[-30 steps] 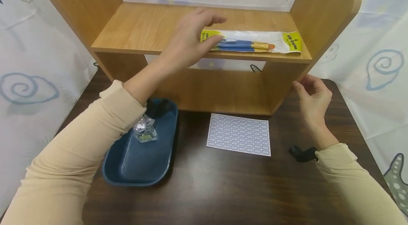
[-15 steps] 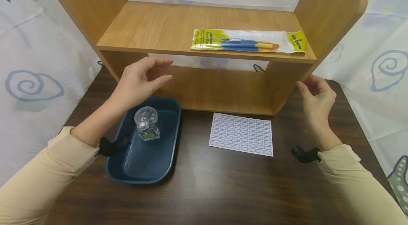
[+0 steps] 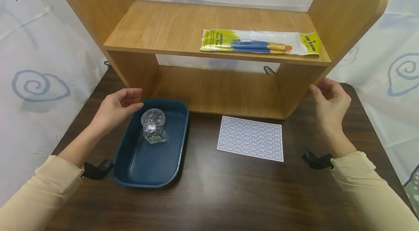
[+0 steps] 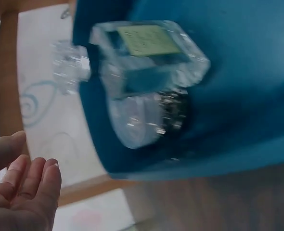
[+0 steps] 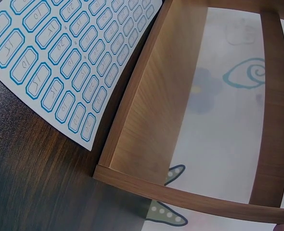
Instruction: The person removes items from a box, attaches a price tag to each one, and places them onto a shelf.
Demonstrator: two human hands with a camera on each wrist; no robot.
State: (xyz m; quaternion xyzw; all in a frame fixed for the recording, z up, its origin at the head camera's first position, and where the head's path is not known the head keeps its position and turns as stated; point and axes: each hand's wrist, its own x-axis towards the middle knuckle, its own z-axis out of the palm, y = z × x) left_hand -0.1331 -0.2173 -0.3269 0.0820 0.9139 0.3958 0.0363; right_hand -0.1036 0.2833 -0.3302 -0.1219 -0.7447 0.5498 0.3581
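Note:
My left hand point(image 3: 114, 109) hovers by the upper left rim of a dark blue plastic tray point(image 3: 154, 172), its fingers loosely bent and holding nothing. Inside the tray are a square glass bottle point(image 3: 155, 135) with a clear faceted cap and a yellow-green label, and a round clear container point(image 3: 153, 116) of small shiny pieces. The left wrist view shows the bottle point(image 4: 151, 62) close up, blurred. My right hand point(image 3: 332, 103) holds the front edge of the wooden shelf's right side panel point(image 3: 299, 89) between thumb and fingers; its fingertips are partly hidden.
On the upper board of the wooden shelf point(image 3: 157, 23) lies a packet of artist brushes point(image 3: 258, 43) bearing a small label. A sheet of blue-framed number stickers point(image 3: 250, 138) lies on the dark table point(image 3: 222, 194) before the shelf. Patterned white cloth point(image 3: 36, 122) hangs around.
My left hand has moved from the brush packet down and left to beside the tray, uncovering the packet and the round container. The right hand has stayed at the side panel.

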